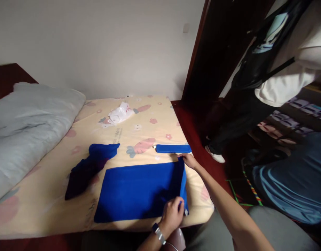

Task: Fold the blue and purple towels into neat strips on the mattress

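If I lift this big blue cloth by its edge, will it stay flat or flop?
Likely floppy: the blue cloth curls up where the left hand and right hand pinch its edge. Probably light too, since a mere pinch raises that edge.

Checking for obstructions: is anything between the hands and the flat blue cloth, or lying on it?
Nothing visible. The left hand pinches the near right corner of the flat cloth, and the right hand pinches its far right corner. Nothing lies on it; the folded cloth and the crumpled cloth lie beside it.
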`<move>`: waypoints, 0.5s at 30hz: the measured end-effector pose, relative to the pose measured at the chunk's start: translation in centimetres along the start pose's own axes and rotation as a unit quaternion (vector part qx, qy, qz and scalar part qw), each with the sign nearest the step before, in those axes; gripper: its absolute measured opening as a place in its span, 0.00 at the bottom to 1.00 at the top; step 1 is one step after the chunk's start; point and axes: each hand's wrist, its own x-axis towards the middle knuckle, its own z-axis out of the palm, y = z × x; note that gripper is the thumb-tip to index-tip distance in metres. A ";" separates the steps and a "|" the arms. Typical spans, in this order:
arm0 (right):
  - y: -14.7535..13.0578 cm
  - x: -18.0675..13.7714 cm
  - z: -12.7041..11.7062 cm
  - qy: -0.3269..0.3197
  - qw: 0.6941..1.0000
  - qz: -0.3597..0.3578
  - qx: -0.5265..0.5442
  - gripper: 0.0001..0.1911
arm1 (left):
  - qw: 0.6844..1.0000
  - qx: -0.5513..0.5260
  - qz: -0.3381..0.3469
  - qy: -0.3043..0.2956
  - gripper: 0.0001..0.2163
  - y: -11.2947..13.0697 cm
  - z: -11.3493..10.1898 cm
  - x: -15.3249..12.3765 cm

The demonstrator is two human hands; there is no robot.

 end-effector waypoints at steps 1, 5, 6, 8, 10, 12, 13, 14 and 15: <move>-1.6 0.7 0.6 -0.018 1.000 -0.024 0.005 0.22 | 0.999 -0.019 -0.021 0.026 0.14 -1.1 -1.7 -1.2; -8.6 4.2 5.1 -0.082 0.985 -0.149 -0.017 0.16 | 0.981 -0.056 -0.142 0.117 0.21 -6.2 -7.3 -6.7; -10.5 5.2 6.7 -0.090 0.979 -0.180 -0.028 0.14 | 0.973 -0.061 -0.175 0.134 0.24 -7.5 -8.4 -8.1; -14.3 7.3 10.3 -0.102 0.967 -0.228 -0.046 0.11 | 0.956 -0.076 -0.229 0.164 0.28 -10.0 -10.2 -10.5; -18.0 9.1 14.3 -0.126 0.957 -0.258 -0.052 0.10 | 0.941 -0.086 -0.265 0.194 0.29 -12.5 -11.6 -12.6; -21.5 10.4 18.4 -0.162 0.945 -0.278 -0.060 0.09 | 0.927 -0.086 -0.283 0.232 0.27 -14.8 -12.9 -14.2; -23.2 10.9 20.5 -0.179 0.940 -0.284 -0.064 0.10 | 0.920 -0.083 -0.289 0.253 0.26 -15.8 -13.5 -14.9; -24.7 11.2 22.4 -0.194 0.935 -0.288 -0.069 0.11 | 0.912 -0.078 -0.296 0.273 0.24 -16.8 -14.2 -15.5; -26.1 11.5 24.3 -0.207 0.931 -0.293 -0.073 0.12 | 0.902 -0.069 -0.310 0.294 0.22 -17.7 -14.8 -16.1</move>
